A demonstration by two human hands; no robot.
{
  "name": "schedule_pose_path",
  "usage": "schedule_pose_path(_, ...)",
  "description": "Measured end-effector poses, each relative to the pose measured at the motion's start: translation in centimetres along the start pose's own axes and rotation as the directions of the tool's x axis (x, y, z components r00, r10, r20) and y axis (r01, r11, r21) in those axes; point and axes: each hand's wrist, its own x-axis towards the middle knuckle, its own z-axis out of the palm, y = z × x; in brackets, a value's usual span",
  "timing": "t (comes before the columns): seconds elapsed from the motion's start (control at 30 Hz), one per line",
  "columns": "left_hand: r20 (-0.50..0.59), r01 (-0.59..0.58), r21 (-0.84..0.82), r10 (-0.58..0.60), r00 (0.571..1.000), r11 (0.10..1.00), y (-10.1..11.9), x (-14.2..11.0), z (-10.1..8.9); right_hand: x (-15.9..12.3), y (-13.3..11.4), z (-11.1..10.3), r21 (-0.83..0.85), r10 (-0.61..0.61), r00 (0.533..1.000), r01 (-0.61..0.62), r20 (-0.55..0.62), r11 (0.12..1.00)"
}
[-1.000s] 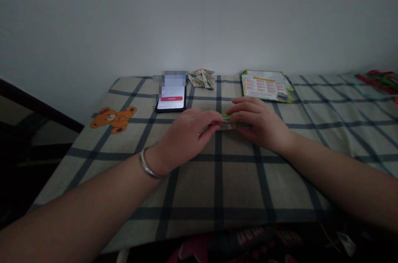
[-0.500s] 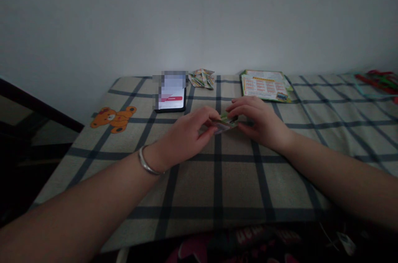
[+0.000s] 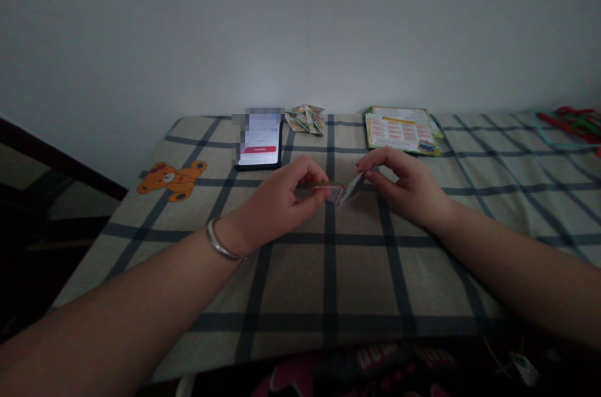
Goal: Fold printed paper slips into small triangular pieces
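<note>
A small printed piece of paper is held between my two hands a little above the checked cloth, bent along a fold so that it forms a V. My left hand, with a silver bangle at the wrist, pinches its left part between thumb and fingers. Its raised right part is gripped between the thumb and forefinger of my right hand. Beyond my hands lie a stack of printed sheets and a folded paper shape with a similar colourful print.
A lit phone lies near the wall. On the left of the checked tablecloth is a flat orange bear. Red and green strips lie at the far right.
The paper's right part has been lifted and now slants upward, showing a paler printed side. My right hand has shifted slightly right; my left hand has hardly moved.
</note>
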Motion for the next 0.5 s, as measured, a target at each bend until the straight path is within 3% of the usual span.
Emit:
schedule_pose_path(0.17,-0.046,0.018,0.016,-0.017,0.999,1.000,-0.42,-0.15,0.41,0.01,-0.39,0.07,0.011,0.029,0.999,-0.029,-0.015,1.000)
schedule_pose_path(0.37,0.023,0.088,0.083,-0.090,0.996,0.993,-0.97,-0.16,0.22,0.01,-0.30,0.18,-0.042,0.127,0.990,-0.124,0.067,0.991)
schedule_pose_path(0.5,0.078,0.045,0.231,-0.064,0.995,0.972,-0.75,0.10,0.03,0.01,-0.04,0.43,-0.070,0.204,0.977,-0.199,0.068,0.977)
